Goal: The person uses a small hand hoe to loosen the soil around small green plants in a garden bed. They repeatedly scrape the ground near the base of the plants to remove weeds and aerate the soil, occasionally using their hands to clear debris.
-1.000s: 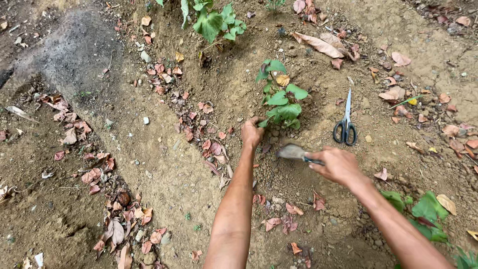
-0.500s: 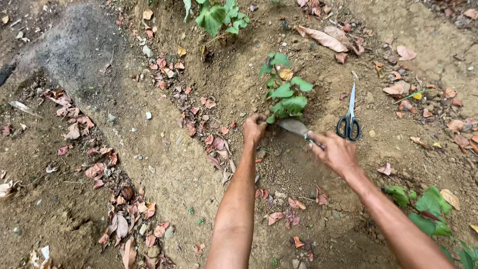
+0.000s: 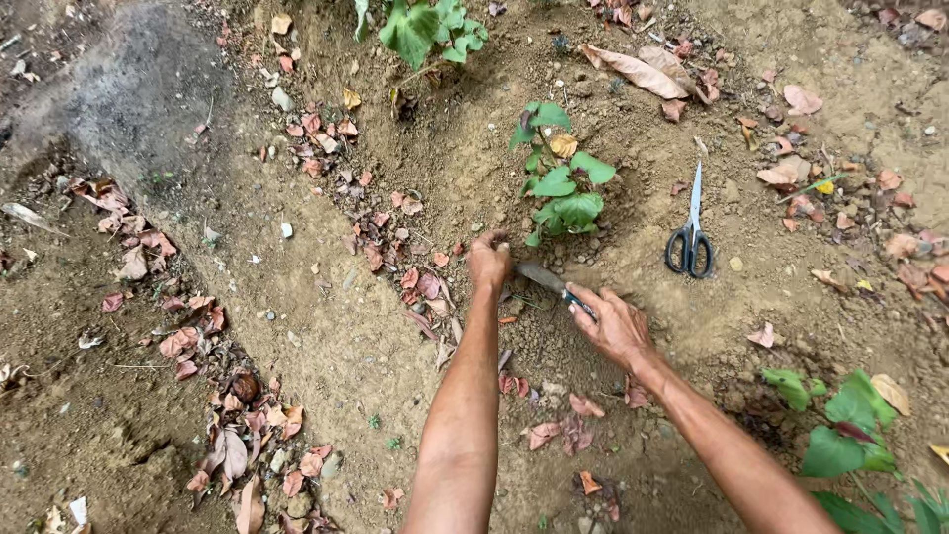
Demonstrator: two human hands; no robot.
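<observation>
Head view, bare soil bed with dry leaves scattered about. Landmark: the small green seedling [image 3: 561, 188] rooted in a low mound of earth.

Right hand [image 3: 615, 324] is closed around the handle of a small trowel [image 3: 547, 280]; its dull metal blade points toward the base of the seedling and lies just below the lowest leaves, tip at or in the soil. Left hand [image 3: 488, 261] sits just below and to the left of the seedling, fingers curled down onto the dirt; whether it grips anything cannot be told.

Black-handled scissors [image 3: 690, 237] lie on the ground to the right of the seedling, apart from both hands, blades pointing away from the person. A larger-leaved plant [image 3: 427, 28] stands above and left of the seedling; another green plant [image 3: 840, 435] is well below and to its right.

Handling judgement: the trowel looks light, rigid and easy to hold by its handle, as gripped now. The seedling looks soft and fragile, with a thin stem and tender leaves; best supported low at the stem base or lifted with its soil, never pulled by the leaves.
</observation>
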